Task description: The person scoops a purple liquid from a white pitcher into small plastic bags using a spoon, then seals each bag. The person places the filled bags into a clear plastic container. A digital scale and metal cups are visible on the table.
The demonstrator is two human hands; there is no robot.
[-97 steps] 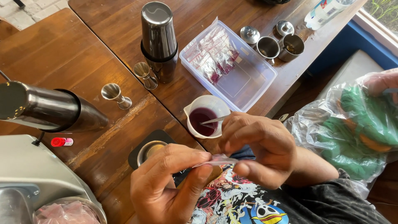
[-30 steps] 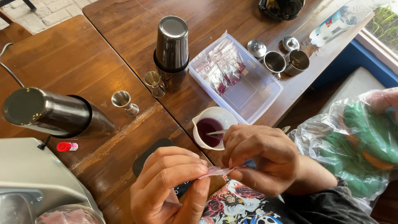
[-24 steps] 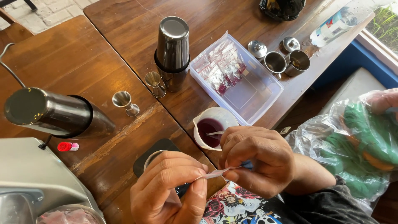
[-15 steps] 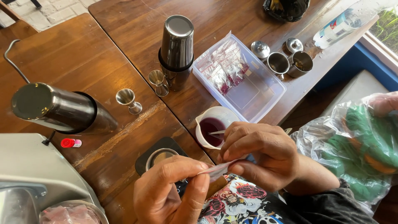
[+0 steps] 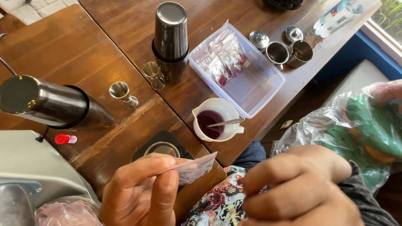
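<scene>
The wooden table (image 5: 83, 46) spreads out under me, and it carries everything I work with. At my left lies a big steel cylinder (image 5: 46, 102) on its side, above a grey machine (image 5: 29, 175). Further back stands a tall steel shaker (image 5: 170, 39), upright and out of the way of my arms, with two small metal jiggers (image 5: 123, 94) near its foot. Right of it sits a clear plastic tray (image 5: 251, 83) with small sealed packets of dark red stuff lying flat at its far end, probably kept together there so they are easy to pick from. Nearer me is a white measuring cup (image 5: 215, 123) with dark red powder or liquid in it and a spoon resting across its rim, close enough for either hand. A small black scale (image 5: 163, 144) with a metal dish sits just beyond my left hand.

My left hand (image 5: 142, 192) pinches a small clear zip bag (image 5: 192, 167) between thumb and forefinger, narrow and firm at one end, held up over the table edge near the scale. My right hand (image 5: 297, 192) is curled loosely, apart from the bag; I cannot tell whether it holds anything.
</scene>
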